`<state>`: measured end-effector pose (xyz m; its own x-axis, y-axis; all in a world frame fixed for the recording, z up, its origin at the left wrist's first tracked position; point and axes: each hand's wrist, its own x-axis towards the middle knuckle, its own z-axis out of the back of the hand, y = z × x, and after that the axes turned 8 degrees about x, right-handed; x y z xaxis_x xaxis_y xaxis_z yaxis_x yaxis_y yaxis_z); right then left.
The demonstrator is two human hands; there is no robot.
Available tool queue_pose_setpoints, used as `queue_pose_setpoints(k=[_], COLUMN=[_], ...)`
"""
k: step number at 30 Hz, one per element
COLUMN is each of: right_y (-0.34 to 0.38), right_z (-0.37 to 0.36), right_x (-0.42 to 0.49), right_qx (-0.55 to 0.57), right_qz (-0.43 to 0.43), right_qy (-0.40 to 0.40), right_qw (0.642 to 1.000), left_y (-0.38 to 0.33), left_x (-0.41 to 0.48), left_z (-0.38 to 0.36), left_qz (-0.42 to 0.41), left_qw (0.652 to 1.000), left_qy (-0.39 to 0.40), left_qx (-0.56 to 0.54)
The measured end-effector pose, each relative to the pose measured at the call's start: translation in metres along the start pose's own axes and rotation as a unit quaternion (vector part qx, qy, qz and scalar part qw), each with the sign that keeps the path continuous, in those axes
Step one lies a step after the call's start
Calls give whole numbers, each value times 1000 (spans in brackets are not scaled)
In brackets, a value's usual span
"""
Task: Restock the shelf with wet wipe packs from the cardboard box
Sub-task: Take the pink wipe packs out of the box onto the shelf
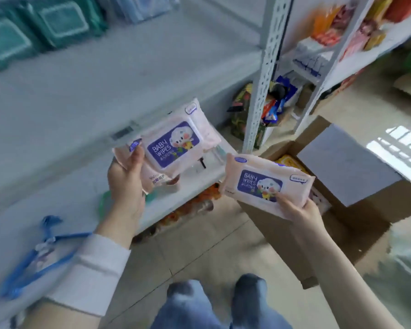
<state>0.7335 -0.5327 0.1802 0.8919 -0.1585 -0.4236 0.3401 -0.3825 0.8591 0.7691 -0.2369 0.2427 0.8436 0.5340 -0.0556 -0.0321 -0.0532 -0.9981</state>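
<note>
My left hand [126, 184] grips a pink baby wipes pack [173, 143] by its near end, holding it tilted over the front edge of the white shelf [81, 96]; a second pink pack seems to lie under it in the same grip. My right hand [301, 210] holds another pink baby wipes pack [263, 184] by its lower right corner, above the floor between the shelf and the open cardboard box [356, 210]. Inside the box a yellow item [292, 162] shows.
Green wipe packs [40, 32] stand at the shelf's back left. Blue hangers [40, 252] lie on the lower shelf board at left. A perforated white upright [263, 74] divides this shelf from one stocked with snacks [330, 43]. My legs [211, 305] stand on the tiled floor.
</note>
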Motion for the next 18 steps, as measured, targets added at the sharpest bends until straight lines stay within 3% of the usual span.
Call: queue_pose_setpoints(k=[6,12,18], right_y=[20,-7,-22], right_z=[-160,-323,-480], right_x=[-37,-48,-28], right_qx=[-5,-50,-96], right_qz=[54,70,85], right_qy=[146,214,290], right_qw=[988,973,948], left_y=[-62,-90,-98], left_x=[43,103,192], left_z=[171,342,443], left_qz=[-68,-72,-38], left_qw=[994,988,983], left_qy=[-70,-138,-178], left_qx=[-41,-11,29])
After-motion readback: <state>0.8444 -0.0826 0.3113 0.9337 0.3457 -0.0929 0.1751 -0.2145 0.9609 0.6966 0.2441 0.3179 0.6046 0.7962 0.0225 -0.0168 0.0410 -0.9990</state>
